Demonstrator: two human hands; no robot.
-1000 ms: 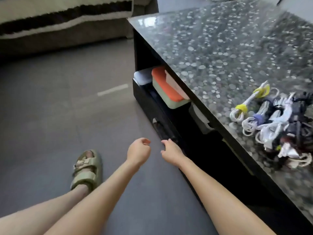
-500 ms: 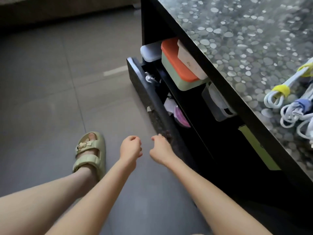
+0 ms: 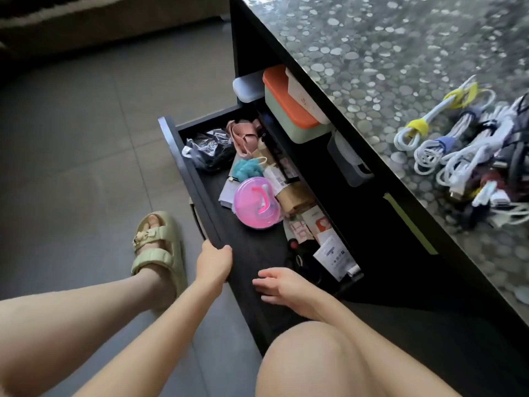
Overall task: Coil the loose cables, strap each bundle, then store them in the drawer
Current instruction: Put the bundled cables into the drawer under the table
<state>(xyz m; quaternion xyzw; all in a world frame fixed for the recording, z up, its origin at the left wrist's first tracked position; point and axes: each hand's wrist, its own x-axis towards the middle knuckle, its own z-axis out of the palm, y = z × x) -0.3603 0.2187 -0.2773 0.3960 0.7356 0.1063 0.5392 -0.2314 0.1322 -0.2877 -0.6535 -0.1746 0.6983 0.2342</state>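
The black drawer (image 3: 183, 170) of the low table stands pulled far out over the floor. My left hand (image 3: 213, 263) grips the top edge of its front panel. My right hand (image 3: 279, 285) hovers over the bare near part of the drawer floor, fingers relaxed and holding nothing. Several coiled cable bundles (image 3: 458, 144) lie on the pebble-patterned tabletop (image 3: 372, 53) at the right, white and dark cords bound with yellow and blue straps.
The drawer holds a pink round dish (image 3: 256, 203), a black plastic bag (image 3: 210, 150), a teal puff, brown boxes and paper packets. An orange-lidded green box (image 3: 289, 110) sits on the shelf above. My sandalled foot (image 3: 157, 245) stands left of the drawer; my knee is at the bottom.
The drawer slid from slightly open to far out. My left hand now holds its front edge, and my right hand moved from the front panel to above the drawer floor.
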